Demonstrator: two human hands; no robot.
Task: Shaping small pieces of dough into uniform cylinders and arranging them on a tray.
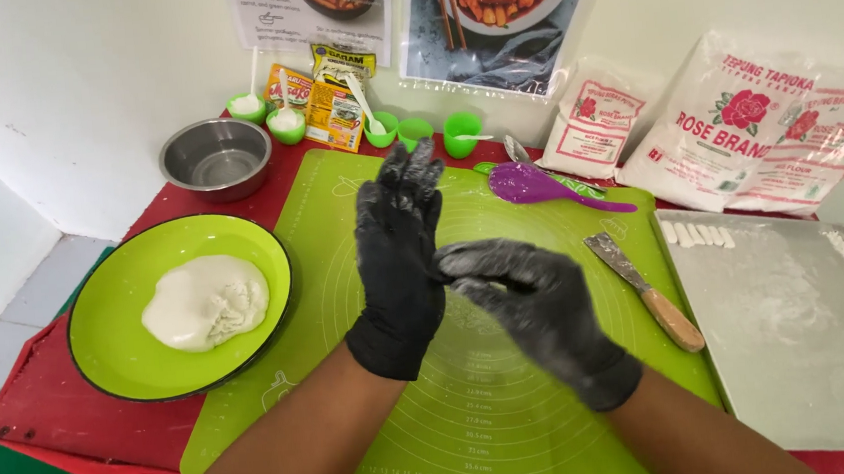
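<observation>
Dough point(205, 301) is seen as a soft white mound lying in the middle of a lime-green plate point(126, 361), well to the left of both hands and untouched by either. The plate is set on a red table point(35, 418), its right rim overlapping the edge of a green silicone mat point(518, 430).

Both hands are covered by black gloves dusted with white flour and are held above the mat. The left hand point(399, 264) is raised nearly upright, wrist low and fingertips pointed away toward the wall, with the fingers extended and kept close together. The right hand point(538, 303) is turned across it, forearm entering from the lower right, with its fingers bent and pressed against the palm side of the left hand. Whether a small piece of dough is pinched between the two hands cannot be told, since the contact spot is hidden by the gloves.

Just beyond the hands a purple spoon point(538, 186) is laid on the mat, and a scraper with a wooden handle point(647, 294) is placed to the right. A floured metal tray point(801, 338) is set at the right edge, with a few small white dough pieces point(698, 235) lined up in its far corner. A steel bowl point(216, 159) is found behind the plate.
</observation>
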